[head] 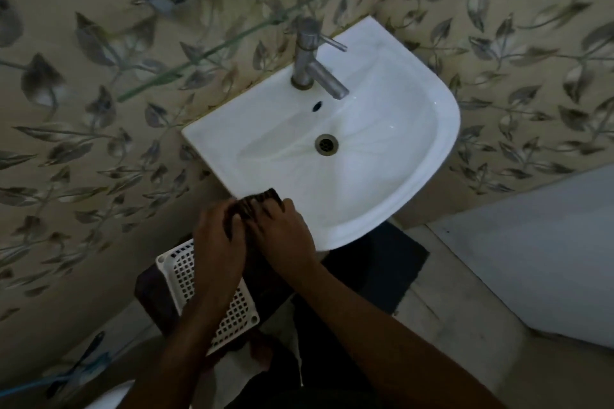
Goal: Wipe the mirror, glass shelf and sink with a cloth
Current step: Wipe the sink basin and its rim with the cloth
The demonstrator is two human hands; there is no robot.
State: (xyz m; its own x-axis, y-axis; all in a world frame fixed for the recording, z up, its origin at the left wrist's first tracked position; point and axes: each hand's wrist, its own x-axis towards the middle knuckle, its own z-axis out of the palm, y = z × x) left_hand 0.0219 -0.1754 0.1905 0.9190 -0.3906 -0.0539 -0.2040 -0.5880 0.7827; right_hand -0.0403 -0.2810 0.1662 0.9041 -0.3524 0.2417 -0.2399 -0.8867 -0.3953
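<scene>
Covering the wall (99,143), leaf-pattern tiles back a white sink (398,176) with its curved front facing lower right. A glass shelf (232,40) edge runs diagonally above the tap (312,60). Under the sink sits a white lattice basket (196,272). Both hands grip a dark cloth (262,201) on the sink's front-left rim, left hand (217,242) beside right hand (285,232).

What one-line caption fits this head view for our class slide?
Both hands, left and right, grip a dark cloth at the white sink's front rim.
</scene>
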